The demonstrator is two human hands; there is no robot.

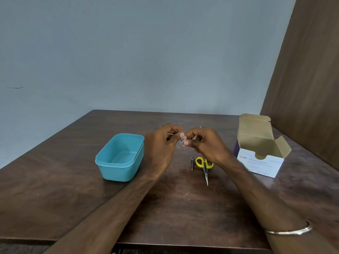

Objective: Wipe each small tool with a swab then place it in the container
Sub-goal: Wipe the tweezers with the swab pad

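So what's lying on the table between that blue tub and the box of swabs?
In the head view, between the blue tub and the swab box lie yellow-handled scissors and a small metal tool. Both hands work above them.

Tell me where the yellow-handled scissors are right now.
In the head view, the scissors lie on the table, right of the blue container, beside a small metal tool.

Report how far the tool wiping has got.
Done: nothing, the blue container looks empty. In hand: left hand and right hand pinch a small tool and white swab between them. Left: the scissors and tweezers on the table.
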